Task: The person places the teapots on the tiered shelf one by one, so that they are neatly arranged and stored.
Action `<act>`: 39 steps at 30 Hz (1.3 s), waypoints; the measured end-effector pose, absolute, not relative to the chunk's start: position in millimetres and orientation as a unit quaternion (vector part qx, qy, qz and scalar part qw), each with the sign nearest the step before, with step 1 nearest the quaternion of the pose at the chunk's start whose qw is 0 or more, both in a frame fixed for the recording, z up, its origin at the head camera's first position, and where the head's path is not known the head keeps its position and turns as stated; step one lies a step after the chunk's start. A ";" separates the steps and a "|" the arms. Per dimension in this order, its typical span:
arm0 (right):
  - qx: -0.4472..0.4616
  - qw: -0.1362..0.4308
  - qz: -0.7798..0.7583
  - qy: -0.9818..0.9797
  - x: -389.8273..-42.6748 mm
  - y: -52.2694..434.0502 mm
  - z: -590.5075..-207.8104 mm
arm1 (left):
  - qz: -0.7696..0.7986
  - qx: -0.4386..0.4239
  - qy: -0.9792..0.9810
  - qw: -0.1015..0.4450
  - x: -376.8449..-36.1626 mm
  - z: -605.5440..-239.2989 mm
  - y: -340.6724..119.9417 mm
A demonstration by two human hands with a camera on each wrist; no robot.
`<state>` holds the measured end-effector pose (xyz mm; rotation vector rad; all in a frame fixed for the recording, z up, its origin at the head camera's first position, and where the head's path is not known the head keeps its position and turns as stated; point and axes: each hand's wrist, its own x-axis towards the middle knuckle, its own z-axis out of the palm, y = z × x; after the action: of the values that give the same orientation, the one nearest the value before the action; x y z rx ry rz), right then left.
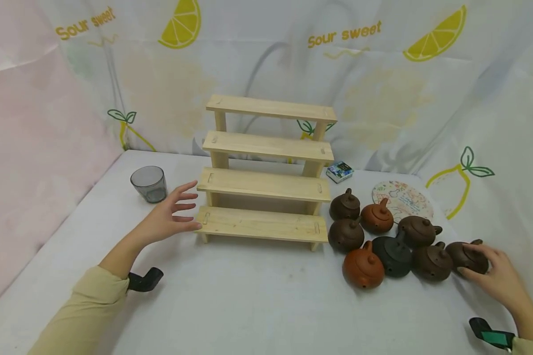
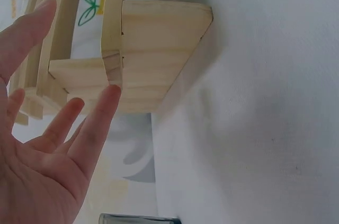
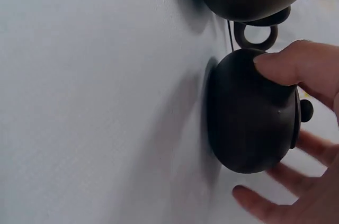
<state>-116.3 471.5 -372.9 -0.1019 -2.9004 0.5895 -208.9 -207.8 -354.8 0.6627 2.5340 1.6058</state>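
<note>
Your right hand (image 1: 493,276), lower right of the frame, curls its fingers (image 3: 296,68) around the dark brown teapot (image 1: 468,256) at the cluster's right end, ready to lift. Your left hand (image 1: 169,217) is spread flat, one fingertip touching the wooden stepped rack's (image 1: 266,182) bottom step, likely steadying it. A white cloth covers the counter (image 1: 248,296); lemon-print sheets hang behind.

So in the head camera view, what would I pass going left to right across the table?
Grey glass cup → left hand → wooden stepped shelf → cluster of small clay teapots → right hand, which grips the rightmost brown teapot.
</note>
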 end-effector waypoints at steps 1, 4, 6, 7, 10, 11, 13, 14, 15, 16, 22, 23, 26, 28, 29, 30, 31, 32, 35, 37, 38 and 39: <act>-0.031 0.088 0.205 -0.974 -118.0 472.1 -373.2 | 0.524 0.218 0.823 0.038 -209.5 -355.5 -207.5; -0.024 0.078 0.227 -0.970 -121.2 475.1 -376.6 | 0.524 0.224 0.821 0.044 -209.9 -357.2 -206.2; -0.025 0.071 0.245 -0.967 -122.4 477.4 -378.8 | 0.521 0.226 0.822 0.044 -210.1 -358.6 -205.3; -0.030 0.067 0.249 -0.966 -123.1 478.0 -379.1 | 0.519 0.227 0.823 0.044 -210.3 -359.5 -205.1; -0.049 0.060 0.246 -0.966 -124.7 478.8 -377.6 | 0.514 0.226 0.826 0.048 -211.2 -362.5 -204.5; -0.056 0.059 0.242 -0.967 -125.1 478.6 -376.7 | 0.512 0.225 0.827 0.051 -211.6 -363.5 -204.3; -0.077 0.052 0.236 -0.967 -125.9 478.0 -374.4 | 0.511 0.223 0.829 0.054 -212.3 -364.8 -204.4; -0.085 0.049 0.238 -0.966 -126.1 477.7 -373.5 | 0.511 0.220 0.829 0.055 -212.5 -365.1 -204.5; -0.096 0.044 0.240 -0.965 -126.1 477.2 -373.0 | 0.508 0.217 0.832 0.055 -212.8 -365.3 -204.7; -0.105 0.042 0.242 -0.964 -126.0 476.9 -372.8 | 0.506 0.214 0.834 0.055 -213.0 -365.4 -204.9; -0.142 0.050 0.259 -0.954 -125.5 474.6 -368.2 | 0.498 0.203 0.842 0.051 -215.8 -365.5 -205.6; -0.152 0.054 0.254 -0.954 -126.0 473.8 -366.7 | 0.498 0.202 0.842 0.050 -216.3 -365.4 -205.8; -0.153 0.068 0.251 -0.953 -127.0 469.8 -357.9 | 0.498 0.198 0.843 0.052 -217.1 -365.0 -206.1; -0.151 0.073 0.249 -0.954 -126.5 464.8 -350.5 | 0.499 0.195 0.842 0.059 -217.4 -365.0 -206.6; -0.149 0.078 0.250 -0.954 -126.0 461.7 -346.9 | 0.499 0.195 0.842 0.061 -217.5 -365.0 -206.8; -0.141 0.081 0.255 -0.953 -125.6 458.3 -342.5 | 0.499 0.195 0.842 0.064 -217.8 -365.1 -207.0; -0.141 0.084 0.257 -0.952 -125.4 454.5 -338.9 | 0.500 0.196 0.841 0.065 -218.1 -365.1 -207.2; -0.140 0.088 0.261 -0.951 -125.2 450.6 -335.5 | 0.500 0.196 0.841 0.066 -218.4 -365.2 -207.4; -0.136 0.094 0.271 -0.948 -125.6 438.5 -324.6 | 0.499 0.196 0.841 0.068 -219.4 -365.0 -207.6; -0.131 0.093 0.274 -0.948 -127.0 430.9 -317.8 | 0.498 0.195 0.842 0.070 -219.5 -364.5 -207.7; -0.126 0.092 0.275 -0.949 -128.0 427.3 -314.7 | 0.497 0.195 0.843 0.070 -219.6 -364.2 -207.7; -0.121 0.091 0.276 -0.949 -129.2 423.8 -311.7 | 0.497 0.194 0.843 0.070 -219.6 -363.8 -207.5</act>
<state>-129.2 423.8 -311.7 -0.3605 -2.8208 0.8190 -219.6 -207.5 -363.8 0.5850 2.5359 1.4944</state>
